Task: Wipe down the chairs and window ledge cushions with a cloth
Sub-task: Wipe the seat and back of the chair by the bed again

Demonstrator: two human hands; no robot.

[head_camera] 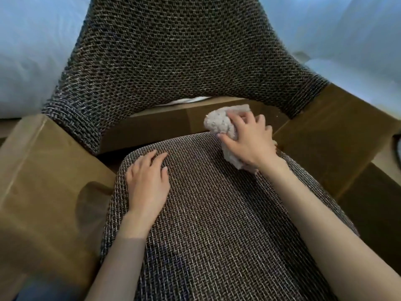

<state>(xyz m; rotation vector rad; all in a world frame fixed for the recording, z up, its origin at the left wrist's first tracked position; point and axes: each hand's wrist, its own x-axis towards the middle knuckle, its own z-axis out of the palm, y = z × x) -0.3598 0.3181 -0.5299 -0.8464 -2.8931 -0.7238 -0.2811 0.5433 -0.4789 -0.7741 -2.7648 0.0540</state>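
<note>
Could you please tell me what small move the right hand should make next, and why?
Probably sweep the cloth leftward along the back edge of the seat cushion. The right hand grips the bunched cloth at its back right corner, the left hand rests flat on its left side, and the strip between them lies bare.
</note>
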